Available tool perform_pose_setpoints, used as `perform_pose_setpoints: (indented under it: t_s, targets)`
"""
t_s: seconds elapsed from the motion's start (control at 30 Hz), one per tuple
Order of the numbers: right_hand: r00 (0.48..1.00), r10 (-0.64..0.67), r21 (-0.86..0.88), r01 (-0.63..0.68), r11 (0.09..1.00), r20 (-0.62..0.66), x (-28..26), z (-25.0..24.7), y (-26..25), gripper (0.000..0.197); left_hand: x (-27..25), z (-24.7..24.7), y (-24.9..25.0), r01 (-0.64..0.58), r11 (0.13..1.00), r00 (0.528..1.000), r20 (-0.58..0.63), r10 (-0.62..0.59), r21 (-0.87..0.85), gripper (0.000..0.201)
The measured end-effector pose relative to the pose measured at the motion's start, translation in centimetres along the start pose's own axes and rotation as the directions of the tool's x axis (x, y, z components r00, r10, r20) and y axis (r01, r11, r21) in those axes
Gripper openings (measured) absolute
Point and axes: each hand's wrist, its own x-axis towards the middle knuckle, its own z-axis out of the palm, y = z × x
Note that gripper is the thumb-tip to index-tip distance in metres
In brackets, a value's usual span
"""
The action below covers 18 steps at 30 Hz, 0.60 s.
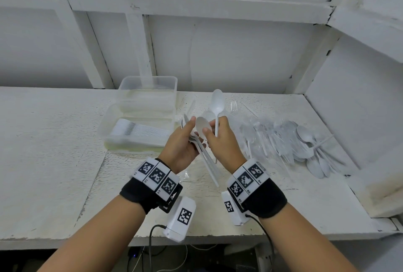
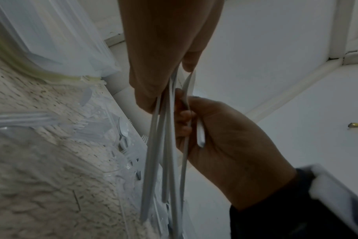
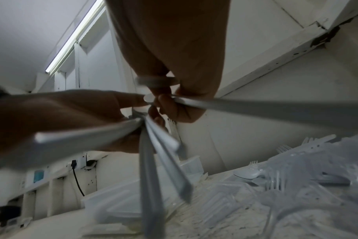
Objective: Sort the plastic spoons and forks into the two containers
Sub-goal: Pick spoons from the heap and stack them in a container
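White worktop (image 1: 54, 140), loose cutlery (image 1: 305, 147) heaped toward its right edge. Her left hand (image 1: 181, 147) gripped a fan of spoons (image 1: 206, 158); the right hand (image 1: 222, 140) pinched one spoon (image 1: 217, 105) by its handle (light, springy, slippery, I'd guess). Two containers (image 1: 148, 88) stood back-left.

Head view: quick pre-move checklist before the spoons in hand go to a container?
1. Left hand grips the spoon bundle: ok.
2. Right hand holds a single spoon upright: ok.
3. Bundle is spoons only: cannot tell, bowls partly hidden.
4. Near container holds a neat stack of cutlery, type: cannot tell.
5. Far container open and unobstructed: ok.
6. Mixed pile remains at right, sorting unfinished: not ok.
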Motion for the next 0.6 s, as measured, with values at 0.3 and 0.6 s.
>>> perform_pose_setpoints:
  t_s: [0.3, 0.6]
  targets:
    - [0.986, -0.147, -0.295, 0.117, 0.948, -0.080, 0.0, 1.3, 0.0, 0.014, -0.9, 0.6, -0.5, -0.099, 0.995, 0.990, 0.106, 0.097, 0.015, 0.022]
    - [0.994, -0.105, -0.250, 0.112, 0.962, 0.038, -0.6, -1.2, -0.3, 0.031, -0.3, -1.4, 0.5, -0.125, 0.987, 0.974, -0.201, 0.104, -0.097, 0.022]
